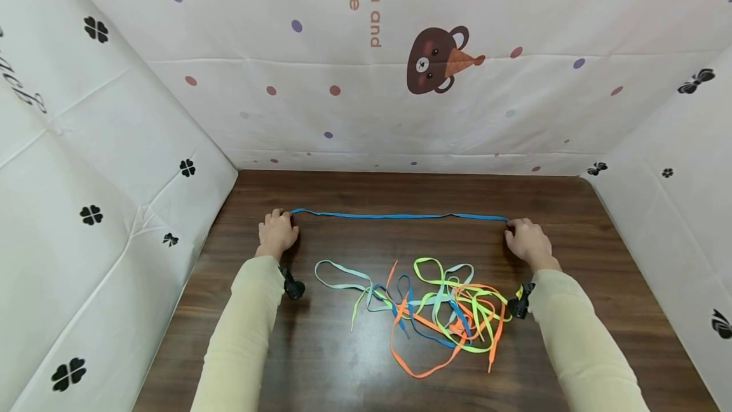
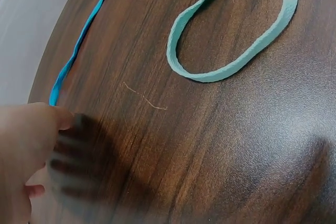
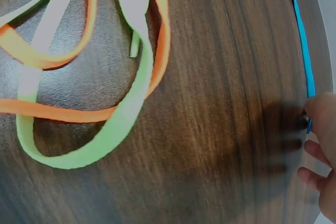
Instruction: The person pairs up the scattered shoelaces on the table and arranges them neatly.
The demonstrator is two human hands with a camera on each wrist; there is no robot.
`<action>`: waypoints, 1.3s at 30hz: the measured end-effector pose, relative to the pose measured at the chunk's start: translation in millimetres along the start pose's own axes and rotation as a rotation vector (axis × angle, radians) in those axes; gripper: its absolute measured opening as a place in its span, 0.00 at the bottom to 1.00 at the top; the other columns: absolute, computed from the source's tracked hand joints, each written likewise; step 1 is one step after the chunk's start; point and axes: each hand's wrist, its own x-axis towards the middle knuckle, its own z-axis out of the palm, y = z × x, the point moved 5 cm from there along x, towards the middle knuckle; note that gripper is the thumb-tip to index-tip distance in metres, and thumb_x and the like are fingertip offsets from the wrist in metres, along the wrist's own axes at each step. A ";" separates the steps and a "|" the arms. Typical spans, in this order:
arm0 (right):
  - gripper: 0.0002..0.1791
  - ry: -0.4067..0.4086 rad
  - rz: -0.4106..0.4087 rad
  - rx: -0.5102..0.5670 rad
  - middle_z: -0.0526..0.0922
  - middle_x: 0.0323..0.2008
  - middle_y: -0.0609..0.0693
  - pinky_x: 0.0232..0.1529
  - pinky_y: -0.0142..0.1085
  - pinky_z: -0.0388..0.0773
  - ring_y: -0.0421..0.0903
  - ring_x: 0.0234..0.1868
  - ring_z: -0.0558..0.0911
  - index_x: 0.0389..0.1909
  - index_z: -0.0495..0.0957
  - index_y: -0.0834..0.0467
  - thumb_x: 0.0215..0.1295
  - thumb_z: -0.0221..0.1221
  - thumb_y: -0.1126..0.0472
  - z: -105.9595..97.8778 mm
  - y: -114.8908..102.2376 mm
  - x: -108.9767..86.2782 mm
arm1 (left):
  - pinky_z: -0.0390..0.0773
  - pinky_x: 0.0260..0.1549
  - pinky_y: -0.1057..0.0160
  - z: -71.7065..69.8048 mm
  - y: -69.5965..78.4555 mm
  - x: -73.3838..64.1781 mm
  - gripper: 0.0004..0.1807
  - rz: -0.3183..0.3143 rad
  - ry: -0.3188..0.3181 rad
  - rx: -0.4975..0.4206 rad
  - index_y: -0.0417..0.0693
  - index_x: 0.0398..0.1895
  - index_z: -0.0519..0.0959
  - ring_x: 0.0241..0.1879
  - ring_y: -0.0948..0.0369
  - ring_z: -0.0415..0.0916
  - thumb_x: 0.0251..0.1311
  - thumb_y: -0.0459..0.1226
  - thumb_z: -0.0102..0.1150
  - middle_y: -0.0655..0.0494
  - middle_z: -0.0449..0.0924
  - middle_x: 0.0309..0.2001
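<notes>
A blue flat shoelace (image 1: 389,215) stretches almost straight from side to side near the far part of the table. My left hand (image 1: 277,234) pinches its left end, thumb and forefinger together; in the left wrist view the blue lace (image 2: 84,38) runs up from those fingers. At the other end my right hand (image 1: 528,243) pinches the lace, and a short blue tip pokes out below the thumb in the right wrist view. Nearer to me lies a loose tangle of laces: orange (image 1: 422,375), yellow-green (image 3: 123,124), pale teal (image 2: 210,76) and another blue one.
The dark wood-grain table (image 1: 343,361) is bounded by a printed white cloth wall (image 1: 372,113) at the back and white cloth at both sides. A black wrist device (image 1: 293,285) sits by the left sleeve, another (image 1: 520,302) by the right, next to the tangle.
</notes>
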 end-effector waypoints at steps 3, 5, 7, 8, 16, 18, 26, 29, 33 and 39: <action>0.23 -0.009 -0.008 0.006 0.60 0.59 0.72 0.49 0.64 0.63 0.72 0.56 0.61 0.59 0.64 0.69 0.68 0.43 0.59 1.4 -0.1 -3.0 | 0.59 0.56 0.40 2.3 -2.8 -0.2 0.28 0.000 -0.023 -0.007 0.40 0.64 0.63 0.63 0.40 0.54 0.63 0.42 0.49 0.38 0.53 0.67; 0.23 -0.009 -0.013 0.004 0.59 0.59 0.72 0.50 0.64 0.62 0.72 0.57 0.61 0.59 0.64 0.68 0.68 0.43 0.59 2.1 0.6 -4.6 | 0.59 0.56 0.39 3.0 -4.2 -0.7 0.28 0.013 -0.030 -0.006 0.41 0.65 0.63 0.63 0.40 0.54 0.63 0.42 0.49 0.38 0.52 0.68; 0.22 -0.007 -0.021 0.002 0.58 0.60 0.72 0.50 0.64 0.62 0.72 0.57 0.60 0.59 0.64 0.67 0.68 0.43 0.59 2.0 0.8 -5.9 | 0.59 0.56 0.39 2.7 -4.7 -1.6 0.28 0.030 -0.030 -0.002 0.41 0.64 0.63 0.63 0.40 0.53 0.62 0.42 0.49 0.38 0.52 0.68; 0.22 -0.005 -0.024 0.001 0.58 0.60 0.72 0.50 0.64 0.61 0.72 0.57 0.60 0.59 0.65 0.67 0.68 0.43 0.59 1.7 1.1 -6.4 | 0.59 0.56 0.39 2.1 -4.6 -2.1 0.28 0.041 -0.027 -0.001 0.41 0.64 0.63 0.63 0.40 0.53 0.62 0.42 0.49 0.38 0.52 0.68; 0.23 -0.005 -0.059 0.007 0.55 0.63 0.71 0.52 0.65 0.59 0.72 0.60 0.56 0.60 0.64 0.66 0.68 0.44 0.59 -1.4 -0.8 -10.9 | 0.59 0.56 0.40 -7.3 3.4 -11.2 0.27 0.130 0.005 0.021 0.41 0.62 0.66 0.64 0.41 0.54 0.64 0.45 0.50 0.39 0.56 0.66; 0.23 0.005 -0.075 0.006 0.55 0.63 0.71 0.52 0.65 0.59 0.72 0.60 0.56 0.60 0.65 0.66 0.68 0.45 0.59 -2.5 -2.5 -12.6 | 0.60 0.56 0.40 -11.4 8.4 -15.7 0.26 0.159 0.034 0.018 0.40 0.60 0.68 0.63 0.41 0.55 0.63 0.45 0.51 0.39 0.58 0.65; 0.21 0.077 -0.162 -0.007 0.62 0.58 0.72 0.48 0.64 0.63 0.71 0.55 0.63 0.56 0.68 0.66 0.66 0.49 0.59 -10.0 -19.7 -22.7 | 0.68 0.49 0.43 -17.0 31.4 -40.5 0.22 0.321 0.160 0.023 0.43 0.55 0.73 0.56 0.43 0.65 0.60 0.44 0.56 0.41 0.68 0.56; 0.20 0.086 -0.201 -0.006 0.65 0.55 0.71 0.46 0.63 0.66 0.71 0.53 0.66 0.55 0.70 0.65 0.66 0.50 0.59 -10.8 -28.9 -27.8 | 0.70 0.46 0.45 -15.9 39.2 -51.5 0.20 0.370 0.209 0.016 0.44 0.52 0.75 0.53 0.44 0.68 0.59 0.43 0.57 0.43 0.71 0.52; 0.17 0.130 -0.280 -0.018 0.71 0.52 0.67 0.45 0.60 0.69 0.67 0.50 0.71 0.52 0.73 0.63 0.65 0.53 0.59 -9.7 -41.3 -34.7 | 0.72 0.43 0.47 -13.8 50.6 -67.2 0.17 0.434 0.265 0.014 0.44 0.48 0.77 0.49 0.46 0.71 0.57 0.41 0.59 0.46 0.74 0.49; 0.15 0.221 -0.418 -0.027 0.75 0.48 0.63 0.43 0.57 0.72 0.63 0.48 0.75 0.48 0.76 0.63 0.61 0.57 0.61 -7.5 -63.1 -47.4 | 0.74 0.38 0.51 -8.1 67.6 -90.0 0.14 0.547 0.333 0.047 0.44 0.43 0.79 0.41 0.49 0.74 0.54 0.40 0.62 0.48 0.76 0.43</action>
